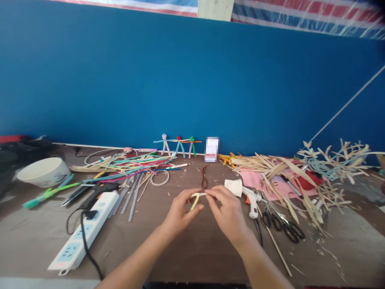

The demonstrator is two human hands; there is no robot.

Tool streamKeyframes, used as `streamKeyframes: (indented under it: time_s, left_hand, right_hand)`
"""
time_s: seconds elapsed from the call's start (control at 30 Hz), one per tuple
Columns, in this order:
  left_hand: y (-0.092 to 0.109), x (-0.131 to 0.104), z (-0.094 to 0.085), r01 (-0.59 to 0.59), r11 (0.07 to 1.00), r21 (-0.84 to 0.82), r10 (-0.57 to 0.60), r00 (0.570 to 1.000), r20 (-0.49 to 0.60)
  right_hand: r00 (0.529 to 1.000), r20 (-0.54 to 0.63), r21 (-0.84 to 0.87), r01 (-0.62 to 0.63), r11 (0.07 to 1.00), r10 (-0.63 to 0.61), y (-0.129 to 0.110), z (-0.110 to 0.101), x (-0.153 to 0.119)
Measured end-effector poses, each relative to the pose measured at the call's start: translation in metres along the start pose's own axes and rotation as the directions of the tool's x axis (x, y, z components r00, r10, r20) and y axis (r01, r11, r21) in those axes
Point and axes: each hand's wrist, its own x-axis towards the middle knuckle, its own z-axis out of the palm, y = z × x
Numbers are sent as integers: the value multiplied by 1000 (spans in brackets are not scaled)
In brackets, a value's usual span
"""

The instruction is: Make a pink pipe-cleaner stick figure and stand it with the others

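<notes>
Between my two hands is a thin pale yellow strip (195, 202), bent near my left fingertips, with a whitish length running across to the right. My left hand (182, 210) is closed on its bent end, thumb below and fingers above. The other end is pinched by the fingertips of my right hand (230, 214). Whether the strip is a pipe cleaner or something else, I cannot tell. Just beyond my fingers lies a reddish-brown beaded string (204, 178). Three small pipe-cleaner figures, a pink one (164, 144) among them, stand against the blue wall.
On the left are a white power strip (90, 230), a black glue gun (98, 194), a white bowl (45, 172) and colored pipe cleaners (129, 164). To the right lie a white glue gun (252, 202), black-handled scissors (293, 232), pink sheets (255, 180) and dried husk strips (288, 168).
</notes>
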Motion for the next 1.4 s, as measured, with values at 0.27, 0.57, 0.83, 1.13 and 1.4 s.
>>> streamKeyframes:
  time_s: [0.27, 0.57, 0.83, 1.13, 1.4]
  left_hand:
    - [1, -1, 12, 76, 957, -280, -98, 993, -64]
    - [-12, 3, 22, 276, 775, -568, -376, 924, -64]
    - [-23, 6, 24, 297, 724, -623, -423, 904, -61]
    - [-23, 8, 30, 363, 663, -654, -506, 862, -35]
    - [-28, 5, 22, 409, 734, -541, -486, 874, 2]
  right_hand:
    - [963, 89, 451, -267, 851, 255, 2, 29, -8]
    - [983, 21, 303, -178, 936, 180, -2, 38, -9]
    - [982, 63, 293, -190, 937, 179, 4, 41, -13]
    - [951, 64, 332, -305, 893, 301, 13, 56, -17]
    - [984, 24, 238, -175, 955, 175, 13, 51, -14]
